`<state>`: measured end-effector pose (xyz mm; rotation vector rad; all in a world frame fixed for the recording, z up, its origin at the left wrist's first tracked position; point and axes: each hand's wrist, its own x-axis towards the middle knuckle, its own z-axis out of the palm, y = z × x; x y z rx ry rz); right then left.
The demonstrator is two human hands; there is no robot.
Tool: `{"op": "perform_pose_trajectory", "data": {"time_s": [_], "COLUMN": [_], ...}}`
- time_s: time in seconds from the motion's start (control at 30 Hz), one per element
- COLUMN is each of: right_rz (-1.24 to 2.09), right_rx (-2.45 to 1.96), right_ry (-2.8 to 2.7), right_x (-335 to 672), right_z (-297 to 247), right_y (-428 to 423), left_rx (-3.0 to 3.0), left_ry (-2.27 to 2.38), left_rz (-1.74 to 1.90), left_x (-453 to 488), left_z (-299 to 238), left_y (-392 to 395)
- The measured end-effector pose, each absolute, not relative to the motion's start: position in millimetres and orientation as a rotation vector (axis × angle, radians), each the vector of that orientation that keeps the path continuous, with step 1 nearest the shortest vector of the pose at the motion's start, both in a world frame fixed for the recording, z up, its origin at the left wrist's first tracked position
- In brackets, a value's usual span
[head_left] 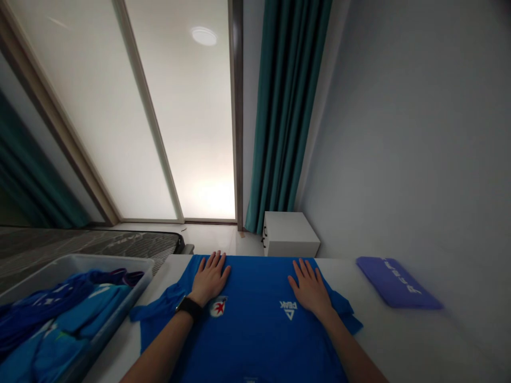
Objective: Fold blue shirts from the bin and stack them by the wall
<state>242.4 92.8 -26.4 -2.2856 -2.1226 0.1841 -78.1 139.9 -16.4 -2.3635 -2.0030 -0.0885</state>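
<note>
A blue sports T-shirt point(255, 335) lies spread on a white table point(339, 276), its sleeves out to both sides. It bears a white PEAK logo and a round badge with a red star, and the lettering appears upside down from here. My left hand point(210, 276), with a dark watch on the wrist, rests flat on the shirt's upper left, fingers apart. On the upper right my right hand point(310, 287) presses flat beside the logo, its fingers spread too. Neither hand grips the cloth. The shirt's near end runs out of view.
To the left stands a clear plastic bin point(146, 266) holding blue garments point(75, 314). A folded purple item point(399, 284) with white lettering lies at the table's right. Beyond are a white cabinet point(289, 234), teal curtain point(287, 117) and frosted sliding doors point(183, 117). A mattress point(120, 242) is behind the bin.
</note>
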Motion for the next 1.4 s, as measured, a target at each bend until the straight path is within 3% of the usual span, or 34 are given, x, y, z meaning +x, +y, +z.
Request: {"op": "perform_pose_trajectory", "data": {"time_s": [0.63, 0.87, 1.0, 1.23, 1.4], "right_rz": [0.180, 0.194, 0.308, 0.283, 0.272], "right_rx": [-2.439, -2.229, -2.108, -2.013, -2.030], "right_ry": [-2.047, -2.187, -2.250, -2.334, -2.328], "right_x": [231.4, 180.7, 155.1, 165.7, 182.3], "right_z": [-26.0, -9.3, -12.5, -19.8, -22.2], "right_y": [85.8, 90.9, 96.6, 106.2, 92.8], "left_rx": [-2.087, -2.318, -2.295, -2.273, -2.419], "left_ry": [-2.325, -2.027, -2.080, -2.148, -1.914], "left_rz": [-0.050, -0.173, -0.191, -0.181, -0.247], "left_x": [-105.9, -87.8, -81.2, -82.6, -110.9], "left_z": [-8.3, -14.6, -22.6, -21.7, -8.8], "left_y": [121.4, 106.8, 98.0, 93.1, 100.0]}}
